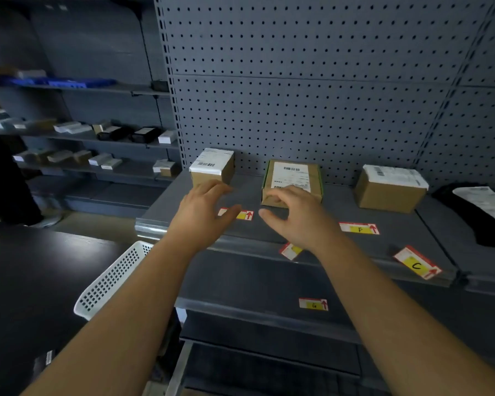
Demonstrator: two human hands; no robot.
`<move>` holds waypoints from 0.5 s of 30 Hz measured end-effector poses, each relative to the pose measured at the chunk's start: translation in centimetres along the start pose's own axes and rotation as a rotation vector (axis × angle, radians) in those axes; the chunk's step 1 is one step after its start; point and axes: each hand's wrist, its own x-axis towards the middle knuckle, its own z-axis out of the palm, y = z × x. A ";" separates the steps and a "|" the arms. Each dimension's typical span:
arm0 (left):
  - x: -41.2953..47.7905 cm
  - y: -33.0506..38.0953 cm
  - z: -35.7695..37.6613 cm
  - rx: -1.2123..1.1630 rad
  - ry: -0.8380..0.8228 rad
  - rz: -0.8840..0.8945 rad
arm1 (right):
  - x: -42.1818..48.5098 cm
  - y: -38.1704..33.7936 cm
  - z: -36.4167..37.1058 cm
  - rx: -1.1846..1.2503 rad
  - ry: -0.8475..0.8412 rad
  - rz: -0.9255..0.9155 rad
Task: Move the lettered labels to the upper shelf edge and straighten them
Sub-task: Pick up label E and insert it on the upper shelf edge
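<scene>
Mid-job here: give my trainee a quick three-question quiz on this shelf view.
1. True or false: label C lies tilted at the front edge of the upper shelf.
2. How many cardboard boxes stand on the upper shelf?
3. Which label lies on the lower shelf? A) label F B) label G C) label C

Key: 1 true; 2 three; 3 B.

On the top shelf [412, 224], the left box [212, 167], middle box [293, 178] and right box [389, 190] stand at the back. The F label [359, 228] lies in front of the right box. The G label [313, 304] lies on the lower shelf [240, 281].
</scene>
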 end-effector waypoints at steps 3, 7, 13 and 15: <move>1.5 -2.2 0.2 -0.025 -0.029 -0.001 | 2.0 -0.2 1.2 -0.021 -0.034 0.046; 3.3 -5.2 0.3 -0.058 -0.061 -0.024 | 4.6 -0.1 3.3 -0.067 -0.123 0.123; 4.7 -8.8 0.9 -0.066 -0.113 -0.018 | 7.2 0.4 6.2 -0.199 -0.273 0.213; 4.9 -9.6 1.0 -0.065 -0.131 -0.008 | 7.7 0.7 6.9 -0.224 -0.318 0.243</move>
